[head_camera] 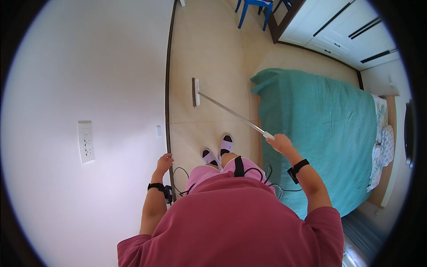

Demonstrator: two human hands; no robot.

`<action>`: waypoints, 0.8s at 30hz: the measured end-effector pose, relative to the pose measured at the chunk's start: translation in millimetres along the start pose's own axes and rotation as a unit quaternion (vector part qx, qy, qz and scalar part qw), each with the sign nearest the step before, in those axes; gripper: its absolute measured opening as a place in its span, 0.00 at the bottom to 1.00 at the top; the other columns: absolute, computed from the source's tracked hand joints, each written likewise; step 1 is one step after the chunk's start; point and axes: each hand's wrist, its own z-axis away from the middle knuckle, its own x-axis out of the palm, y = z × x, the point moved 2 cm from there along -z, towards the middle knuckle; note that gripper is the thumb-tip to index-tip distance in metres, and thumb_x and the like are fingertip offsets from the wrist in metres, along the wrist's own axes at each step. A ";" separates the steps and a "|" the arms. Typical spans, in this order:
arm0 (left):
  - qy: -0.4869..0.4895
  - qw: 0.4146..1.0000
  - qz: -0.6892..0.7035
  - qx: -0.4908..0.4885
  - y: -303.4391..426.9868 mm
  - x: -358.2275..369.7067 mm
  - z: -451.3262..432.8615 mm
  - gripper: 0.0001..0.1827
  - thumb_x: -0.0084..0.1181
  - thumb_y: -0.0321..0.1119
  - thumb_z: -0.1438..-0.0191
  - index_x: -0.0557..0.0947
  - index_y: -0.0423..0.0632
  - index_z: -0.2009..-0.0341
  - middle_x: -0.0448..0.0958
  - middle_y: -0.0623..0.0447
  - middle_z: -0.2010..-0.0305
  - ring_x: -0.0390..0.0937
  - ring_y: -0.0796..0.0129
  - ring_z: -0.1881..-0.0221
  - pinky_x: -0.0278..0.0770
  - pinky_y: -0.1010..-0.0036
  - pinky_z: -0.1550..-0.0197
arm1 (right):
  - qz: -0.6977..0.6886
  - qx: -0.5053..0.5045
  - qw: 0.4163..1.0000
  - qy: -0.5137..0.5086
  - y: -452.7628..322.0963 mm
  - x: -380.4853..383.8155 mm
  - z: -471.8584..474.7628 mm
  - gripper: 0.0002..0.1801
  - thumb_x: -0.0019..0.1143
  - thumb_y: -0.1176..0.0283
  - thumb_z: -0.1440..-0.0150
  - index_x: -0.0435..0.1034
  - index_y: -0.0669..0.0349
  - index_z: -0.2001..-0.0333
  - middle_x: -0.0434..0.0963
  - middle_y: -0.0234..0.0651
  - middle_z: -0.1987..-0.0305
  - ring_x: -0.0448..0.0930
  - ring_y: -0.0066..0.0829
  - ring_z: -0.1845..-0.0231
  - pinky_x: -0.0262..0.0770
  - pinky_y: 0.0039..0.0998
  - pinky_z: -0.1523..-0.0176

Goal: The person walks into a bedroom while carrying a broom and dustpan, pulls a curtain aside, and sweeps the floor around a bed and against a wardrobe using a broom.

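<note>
My right hand (281, 144) grips the white end of a long-handled broom (235, 115) above the edge of the bed. Its metal pole slants away to the left, down towards the floor. At the far end is a narrow white head (197, 92) with a strip of dark bristles along its left side, over the beige tiles. My left hand (164, 163) hangs beside the white wall with its fingers loosely curled, and nothing shows in it. A black strap with a small device sits on each wrist.
A bed with a teal cover (317, 133) stands on the right. Ahead are a blue chair (255, 5) and white cabinets (333, 30) with dark trim. A dark baseboard (167, 100) edges the left wall, which carries a socket plate (86, 142). Cables (257, 171) hang around my waist.
</note>
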 end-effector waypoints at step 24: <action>0.119 0.887 0.351 -0.275 -32.7 38.0 63.4 0.18 0.40 0.33 0.53 0.63 0.46 0.56 0.70 0.51 0.66 0.70 0.69 0.72 0.65 0.75 0.73 | 0.399 -0.129 0.903 0.098 -102.8 -152.7 -188.4 0.21 0.46 0.50 0.62 0.71 0.58 0.77 0.72 0.37 0.76 0.73 0.35 0.72 0.68 0.32 0.72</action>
